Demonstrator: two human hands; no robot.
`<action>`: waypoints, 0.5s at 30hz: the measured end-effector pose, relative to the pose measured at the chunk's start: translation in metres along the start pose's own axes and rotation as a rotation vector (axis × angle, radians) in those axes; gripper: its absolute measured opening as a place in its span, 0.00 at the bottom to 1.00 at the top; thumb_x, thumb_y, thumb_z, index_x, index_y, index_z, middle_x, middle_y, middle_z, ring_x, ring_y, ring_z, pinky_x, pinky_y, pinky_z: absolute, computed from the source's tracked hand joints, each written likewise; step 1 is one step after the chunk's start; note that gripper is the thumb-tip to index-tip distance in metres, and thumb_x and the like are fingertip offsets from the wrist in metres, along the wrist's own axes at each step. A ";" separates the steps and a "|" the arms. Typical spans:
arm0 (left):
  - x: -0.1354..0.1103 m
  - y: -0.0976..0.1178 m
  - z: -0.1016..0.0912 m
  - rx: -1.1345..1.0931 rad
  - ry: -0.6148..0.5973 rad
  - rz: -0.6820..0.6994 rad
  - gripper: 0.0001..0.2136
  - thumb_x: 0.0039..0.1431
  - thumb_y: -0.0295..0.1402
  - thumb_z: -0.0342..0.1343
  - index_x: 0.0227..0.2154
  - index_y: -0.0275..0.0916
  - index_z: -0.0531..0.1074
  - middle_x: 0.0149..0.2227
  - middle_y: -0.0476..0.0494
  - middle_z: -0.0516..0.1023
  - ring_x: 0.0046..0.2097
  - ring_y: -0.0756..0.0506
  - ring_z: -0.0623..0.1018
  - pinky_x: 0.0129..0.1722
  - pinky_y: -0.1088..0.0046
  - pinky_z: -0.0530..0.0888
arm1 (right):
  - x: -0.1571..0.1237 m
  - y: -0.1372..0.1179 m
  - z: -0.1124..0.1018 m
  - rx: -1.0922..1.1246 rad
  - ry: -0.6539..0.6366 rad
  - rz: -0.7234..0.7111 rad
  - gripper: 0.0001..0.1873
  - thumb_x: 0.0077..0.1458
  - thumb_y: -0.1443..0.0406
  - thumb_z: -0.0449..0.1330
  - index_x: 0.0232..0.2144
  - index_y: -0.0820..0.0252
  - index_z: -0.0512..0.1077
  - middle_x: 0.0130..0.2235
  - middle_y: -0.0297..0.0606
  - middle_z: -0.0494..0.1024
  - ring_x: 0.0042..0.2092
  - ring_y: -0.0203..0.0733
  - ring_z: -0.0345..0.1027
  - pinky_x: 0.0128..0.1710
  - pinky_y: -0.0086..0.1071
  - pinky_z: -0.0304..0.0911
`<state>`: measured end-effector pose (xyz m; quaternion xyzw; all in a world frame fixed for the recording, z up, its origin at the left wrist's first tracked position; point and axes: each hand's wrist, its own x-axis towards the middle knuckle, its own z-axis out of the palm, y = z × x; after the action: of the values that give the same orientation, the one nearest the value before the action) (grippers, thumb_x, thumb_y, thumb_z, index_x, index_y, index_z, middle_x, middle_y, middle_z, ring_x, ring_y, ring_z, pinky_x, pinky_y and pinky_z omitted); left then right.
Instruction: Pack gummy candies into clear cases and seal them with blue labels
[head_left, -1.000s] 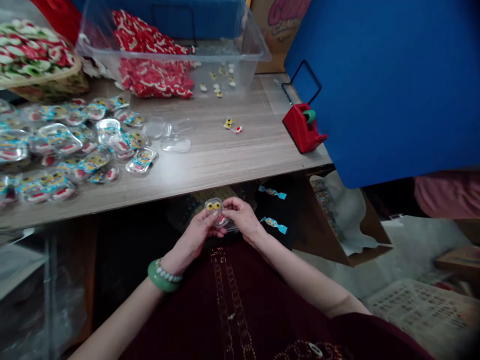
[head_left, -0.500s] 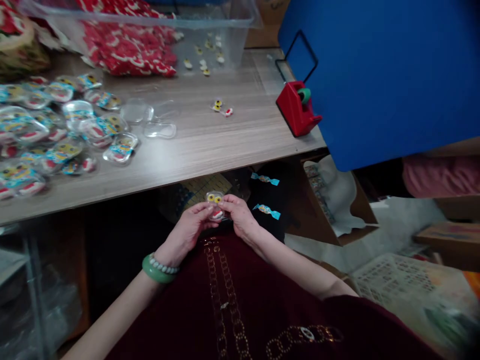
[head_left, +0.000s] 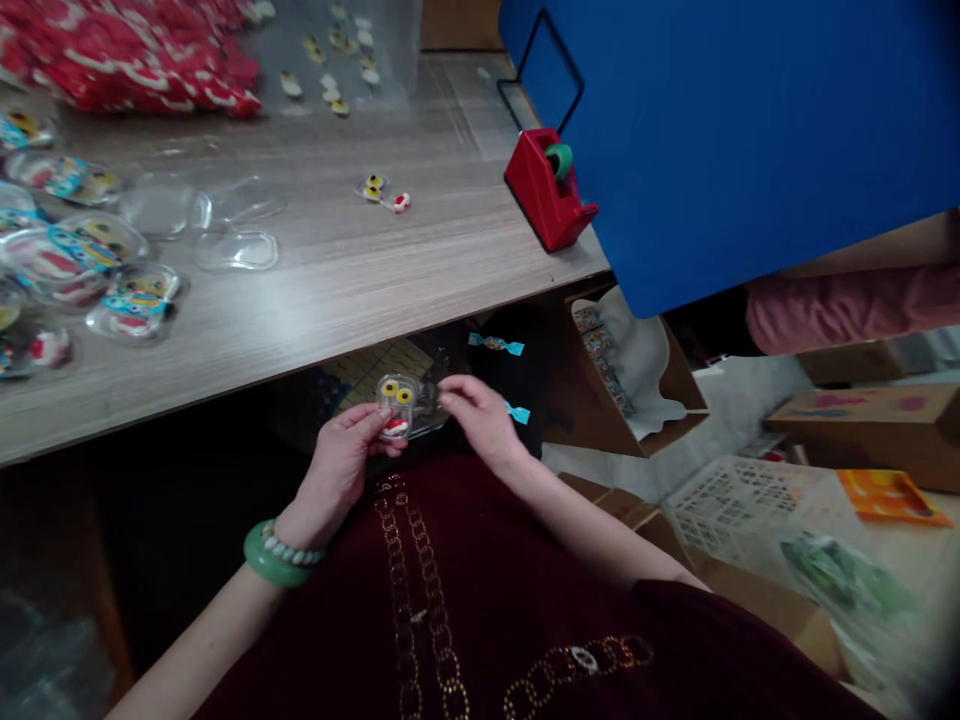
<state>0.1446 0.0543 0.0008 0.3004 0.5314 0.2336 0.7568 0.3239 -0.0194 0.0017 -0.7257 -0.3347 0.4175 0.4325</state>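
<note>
My left hand (head_left: 345, 450) pinches a small clear plastic case (head_left: 397, 408) above my lap. Two yellow eye-shaped pieces sit at the top of the case, and a red and white mouth-shaped piece lies below them. Just right of the case, my right hand (head_left: 480, 415) is off it, fingers loosely curved and slightly apart, with nothing visible in them. Beside that hand, on dark cloth, lies a blue-wrapped candy (head_left: 517, 412), partly hidden by it. A second blue-wrapped candy (head_left: 496, 345) lies farther up.
On the table (head_left: 322, 300) are filled cases (head_left: 139, 300), clear empty shells (head_left: 238, 250), loose eye and mouth pieces (head_left: 373, 187) and a red tape dispenser (head_left: 551, 190). A bin holds red pieces (head_left: 150, 60). A blue panel (head_left: 727, 130), another person's pink sleeve (head_left: 855, 305) and an open carton (head_left: 637, 370) are at right.
My right hand has let go of the case and moved right, toward the lower wrapped candy. My left hand keeps the case. The view has swung right.
</note>
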 end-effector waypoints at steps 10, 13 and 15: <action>0.006 0.001 0.001 0.043 -0.028 -0.096 0.12 0.43 0.33 0.69 0.28 0.32 0.76 0.23 0.44 0.79 0.21 0.49 0.77 0.20 0.77 0.74 | -0.003 0.042 -0.068 -0.976 0.083 -0.128 0.09 0.58 0.67 0.57 0.34 0.58 0.79 0.45 0.46 0.75 0.47 0.52 0.62 0.44 0.44 0.58; 0.007 0.000 0.000 0.044 -0.018 -0.111 0.12 0.42 0.33 0.70 0.29 0.31 0.77 0.24 0.44 0.79 0.21 0.49 0.76 0.20 0.77 0.73 | 0.000 0.045 -0.067 -0.779 0.129 -0.098 0.08 0.55 0.67 0.59 0.27 0.57 0.76 0.41 0.41 0.77 0.44 0.47 0.63 0.45 0.42 0.58; 0.008 -0.002 -0.001 0.042 -0.003 -0.117 0.12 0.42 0.34 0.70 0.28 0.31 0.77 0.23 0.44 0.79 0.20 0.49 0.76 0.19 0.76 0.73 | 0.002 0.040 -0.070 -0.545 0.154 -0.057 0.07 0.53 0.65 0.60 0.25 0.56 0.74 0.36 0.38 0.76 0.42 0.44 0.65 0.44 0.39 0.59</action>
<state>0.1462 0.0585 -0.0058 0.2848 0.5517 0.1773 0.7636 0.3923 -0.0585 -0.0161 -0.8350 -0.4213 0.2435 0.2570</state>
